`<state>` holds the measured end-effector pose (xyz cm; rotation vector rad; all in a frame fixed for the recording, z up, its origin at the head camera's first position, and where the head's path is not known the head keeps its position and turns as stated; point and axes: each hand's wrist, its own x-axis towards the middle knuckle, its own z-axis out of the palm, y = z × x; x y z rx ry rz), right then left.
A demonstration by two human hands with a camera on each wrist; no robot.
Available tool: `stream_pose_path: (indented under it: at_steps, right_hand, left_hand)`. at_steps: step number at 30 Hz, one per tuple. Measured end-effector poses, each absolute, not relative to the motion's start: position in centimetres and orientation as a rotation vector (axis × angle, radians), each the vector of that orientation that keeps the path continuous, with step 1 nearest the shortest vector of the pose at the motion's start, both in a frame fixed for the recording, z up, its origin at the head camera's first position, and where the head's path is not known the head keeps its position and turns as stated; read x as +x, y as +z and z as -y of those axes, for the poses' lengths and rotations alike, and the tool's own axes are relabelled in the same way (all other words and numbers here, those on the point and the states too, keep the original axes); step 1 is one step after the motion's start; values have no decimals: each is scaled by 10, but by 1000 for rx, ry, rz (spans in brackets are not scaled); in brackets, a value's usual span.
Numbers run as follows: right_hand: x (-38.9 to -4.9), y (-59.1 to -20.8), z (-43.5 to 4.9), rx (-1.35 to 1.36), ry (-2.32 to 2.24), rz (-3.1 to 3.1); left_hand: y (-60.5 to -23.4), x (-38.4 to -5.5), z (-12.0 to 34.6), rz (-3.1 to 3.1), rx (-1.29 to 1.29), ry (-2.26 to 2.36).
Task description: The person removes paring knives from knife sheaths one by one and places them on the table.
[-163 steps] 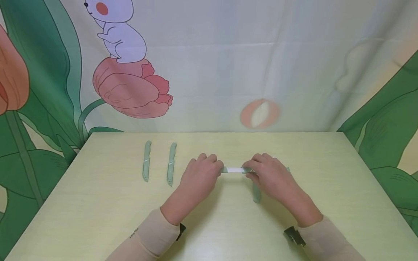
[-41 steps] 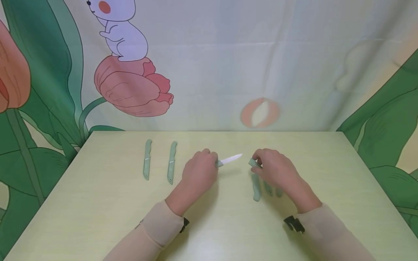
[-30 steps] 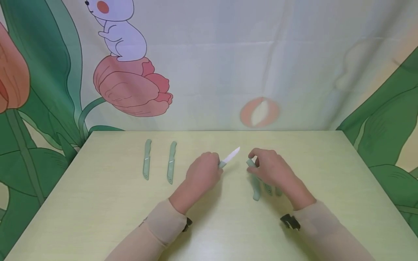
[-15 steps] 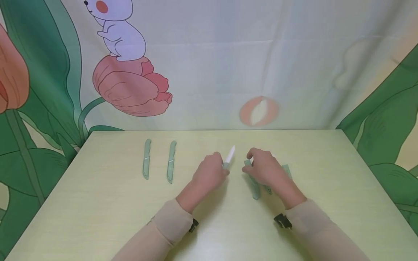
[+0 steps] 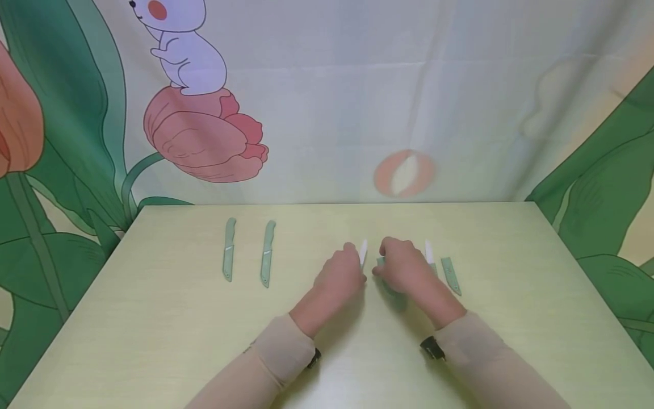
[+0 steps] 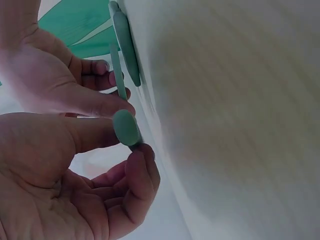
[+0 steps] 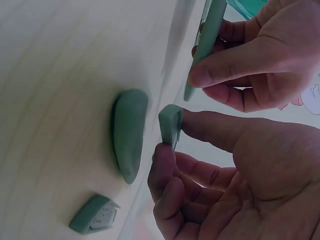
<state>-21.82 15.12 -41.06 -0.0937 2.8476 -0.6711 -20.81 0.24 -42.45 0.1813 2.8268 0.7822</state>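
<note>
From my remote seat I see the left hand (image 5: 339, 276) pinching the handle of an unsheathed knife (image 5: 363, 253), its pale blade pointing away from the person, just above the table (image 5: 153, 341). The right hand (image 5: 406, 268) pinches a green sheath (image 7: 167, 125) close by, thumb against fingers; sheath and knife are apart.

What worries me is that bare blade — if the hands drift together at a poor angle, the tip could miss the sheath and catch the right fingers. A light pinch could also let the sheath twist or drop, and a low sweep of the right hand might brush the second bare blade (image 5: 428, 251), beside the loose sheath (image 5: 451, 276).

The head view alone gives me the first sheathed knife (image 5: 228, 250) and its neighbour, another sheathed knife (image 5: 268, 254). The right wrist view shows what the right arm mostly covers from above — a green handle (image 7: 131, 135) lying near a dotted sheath (image 7: 94, 215).
</note>
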Motion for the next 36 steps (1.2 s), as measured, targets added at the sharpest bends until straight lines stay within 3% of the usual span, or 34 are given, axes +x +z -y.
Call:
stream_pose_path:
  at_steps: [36]
  right_hand:
    - [-217,-416,-135,-137,-498,-2895]
  left_hand:
    - [-421,-204,-27,-2787,139,673]
